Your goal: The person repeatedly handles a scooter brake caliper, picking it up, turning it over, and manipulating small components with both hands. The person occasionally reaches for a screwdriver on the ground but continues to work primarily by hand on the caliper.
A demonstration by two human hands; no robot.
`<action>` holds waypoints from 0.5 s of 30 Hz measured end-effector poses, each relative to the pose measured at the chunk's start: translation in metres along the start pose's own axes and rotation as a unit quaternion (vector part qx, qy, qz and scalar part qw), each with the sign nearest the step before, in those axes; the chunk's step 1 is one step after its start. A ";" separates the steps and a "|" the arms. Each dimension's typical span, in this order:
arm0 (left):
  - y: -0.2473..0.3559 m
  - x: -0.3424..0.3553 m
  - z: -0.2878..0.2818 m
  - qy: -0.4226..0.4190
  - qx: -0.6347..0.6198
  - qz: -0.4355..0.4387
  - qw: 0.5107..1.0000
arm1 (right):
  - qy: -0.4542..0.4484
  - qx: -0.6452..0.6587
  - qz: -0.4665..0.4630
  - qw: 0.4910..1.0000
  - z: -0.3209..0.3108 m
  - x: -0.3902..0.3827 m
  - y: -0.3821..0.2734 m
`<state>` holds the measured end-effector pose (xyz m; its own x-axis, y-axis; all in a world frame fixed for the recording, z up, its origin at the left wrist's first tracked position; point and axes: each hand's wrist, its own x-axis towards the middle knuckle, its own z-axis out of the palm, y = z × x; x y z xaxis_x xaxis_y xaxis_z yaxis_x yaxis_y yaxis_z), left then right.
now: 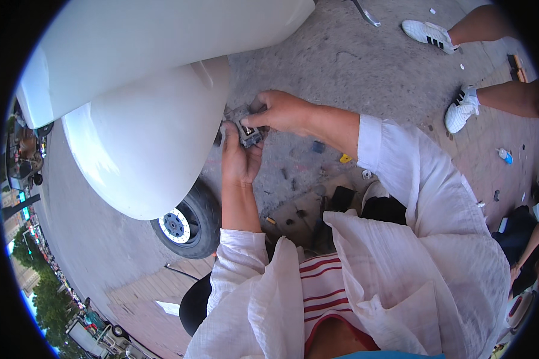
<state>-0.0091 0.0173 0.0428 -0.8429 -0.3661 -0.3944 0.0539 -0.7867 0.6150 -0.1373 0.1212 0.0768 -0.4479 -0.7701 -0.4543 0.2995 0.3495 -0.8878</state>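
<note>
A small grey, grimy metal part that looks like a brake caliper [250, 137] is held up in front of me, beside the rounded white vehicle body. My left hand [240, 160] grips it from below, thumb along one side and fingers curled at the other. From above, my right hand [282, 111] closes on the same part, its thumb pressed on the top edge; some of its fingers are hidden. Left of my forearm, a wheel [205, 222] with a black tyre and a silver brake disc [174, 227] is partly behind the white bodywork.
The white body panel [135, 140] fills the upper left, close to my hands. Small loose parts, a yellow piece [345, 158] and a dark box [342, 198] lie on the ground. Another person's white shoes [430, 36] are at upper right; someone in dark clothes [519, 239] is at lower right.
</note>
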 end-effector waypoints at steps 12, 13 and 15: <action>0.000 0.000 -0.016 -0.052 -0.050 -0.065 0.995 | 0.031 -0.168 -0.204 0.964 -0.032 -0.037 0.014; 0.001 0.002 -0.016 -0.046 -0.046 -0.054 0.996 | 0.052 -0.203 -0.247 0.946 -0.035 -0.029 0.019; -0.002 -0.003 -0.013 -0.024 -0.048 -0.035 0.998 | 0.068 -0.250 -0.295 0.920 -0.037 -0.024 0.027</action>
<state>-0.0003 0.0132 0.0342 -0.8705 -0.2872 -0.3998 0.0437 -0.8541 0.5183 -0.1497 0.1696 0.0609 -0.5195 -0.8424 0.1430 -0.4394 0.1198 -0.8903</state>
